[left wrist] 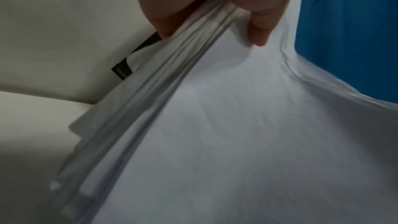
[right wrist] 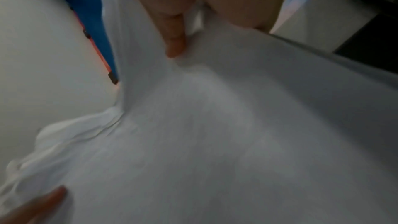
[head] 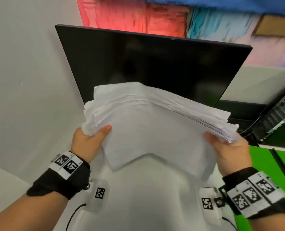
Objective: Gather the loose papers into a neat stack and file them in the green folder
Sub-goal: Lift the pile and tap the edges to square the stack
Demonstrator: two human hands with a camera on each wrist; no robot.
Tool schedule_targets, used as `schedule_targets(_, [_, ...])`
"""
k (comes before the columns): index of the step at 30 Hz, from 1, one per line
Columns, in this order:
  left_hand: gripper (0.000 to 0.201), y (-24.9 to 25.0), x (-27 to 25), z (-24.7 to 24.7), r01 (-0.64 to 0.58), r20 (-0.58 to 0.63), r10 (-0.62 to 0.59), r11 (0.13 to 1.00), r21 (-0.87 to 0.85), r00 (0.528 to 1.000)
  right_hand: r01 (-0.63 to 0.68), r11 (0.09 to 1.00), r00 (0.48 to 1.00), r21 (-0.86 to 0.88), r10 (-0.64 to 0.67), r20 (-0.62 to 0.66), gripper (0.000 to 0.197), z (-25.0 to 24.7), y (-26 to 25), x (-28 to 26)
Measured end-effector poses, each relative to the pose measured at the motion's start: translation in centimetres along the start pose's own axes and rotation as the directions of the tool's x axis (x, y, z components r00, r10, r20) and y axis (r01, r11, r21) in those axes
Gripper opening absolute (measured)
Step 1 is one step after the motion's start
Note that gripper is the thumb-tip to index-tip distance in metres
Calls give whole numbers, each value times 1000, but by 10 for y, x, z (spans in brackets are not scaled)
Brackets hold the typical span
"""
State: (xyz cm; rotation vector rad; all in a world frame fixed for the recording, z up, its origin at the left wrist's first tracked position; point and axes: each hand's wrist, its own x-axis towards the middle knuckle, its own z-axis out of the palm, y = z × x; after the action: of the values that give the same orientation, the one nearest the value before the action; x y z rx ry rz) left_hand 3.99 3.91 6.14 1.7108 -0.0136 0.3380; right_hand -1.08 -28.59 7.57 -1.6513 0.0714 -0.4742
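A thick stack of white papers (head: pixel 155 130) hangs in the air above the white desk, its edges uneven and fanned. My left hand (head: pixel 91 135) grips its left edge, thumb on top. My right hand (head: pixel 225 145) grips the right edge the same way. In the left wrist view the thumb (left wrist: pixel 258 28) presses the top sheet of the paper stack (left wrist: pixel 237 134), with fingers underneath. The right wrist view shows the thumb (right wrist: pixel 174 40) on the papers (right wrist: pixel 215 142). The green folder (head: pixel 261 164) lies open on the desk at the right, below my right wrist.
A dark monitor (head: pixel 155 64) stands just behind the papers. A computer case (head: pixel 278 117) with cables sits at the far right. A white wall (head: pixel 22 80) closes the left side. The white desk (head: pixel 146 205) lies under the stack.
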Motion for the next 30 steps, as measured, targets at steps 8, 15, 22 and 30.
schedule_targets(8, [61,-35,-18,12,92,87,-125,944,315,988,-260,965,957,-17,255,-141,55,29,51,-25])
schedule_targets(15, [39,19,-3,15,-92,29,94,995,-43,995,-149,984,988,99,152,-31,42,18,29,0])
schedule_targets(22, [20,18,18,21,-29,-94,31,999,20,995,-199,966,980,167,200,10,40,9,38,12])
schedule_targets(30, [6,17,28,16,132,-110,-150,979,-153,983,-314,941,942,124,325,-84,44,10,61,14])
